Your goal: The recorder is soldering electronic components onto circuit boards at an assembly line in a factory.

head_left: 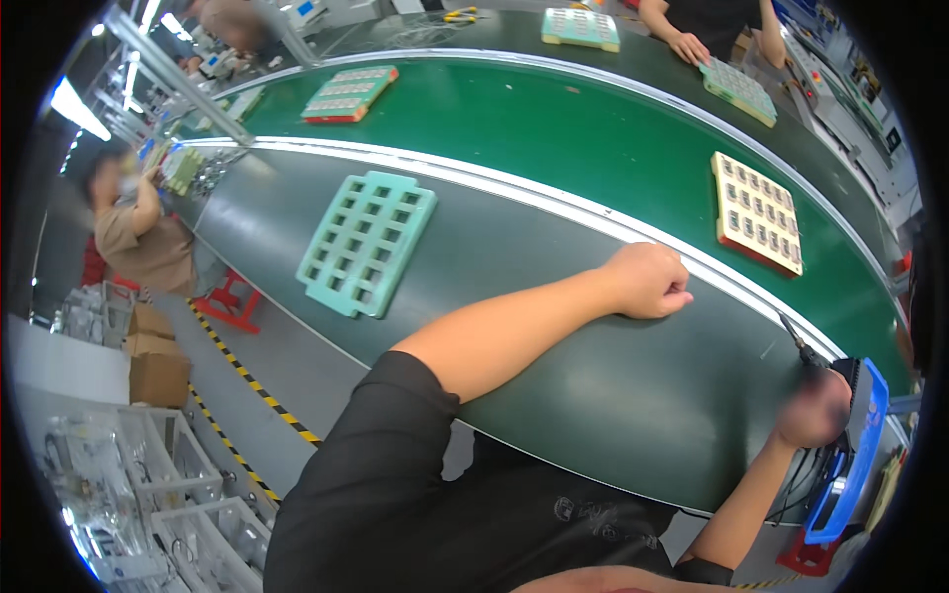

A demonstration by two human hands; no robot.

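My left hand [647, 282] rests as a closed fist at the far edge of the dark green work surface [593, 385], beside the metal rail; nothing shows in it. At the right end of the surface is my right hand [814, 409], its fingers blurred. It is close to a black object and a blue tray [862, 450]. A thin dark pointed tool [794, 334] sticks up just beyond that hand; whether I hold it I cannot tell. To the left of my left arm lies a pale green tray with rows of square pockets [367, 243], its pockets looking unfilled.
Beyond the metal rail [514, 201] runs a green belt [554, 128]. On it are a cream tray with small parts [758, 212] and another filled tray [350, 95]. Across it, a person's hand [689, 47] touches a green tray [737, 91]. Another person [148, 222] sits at left.
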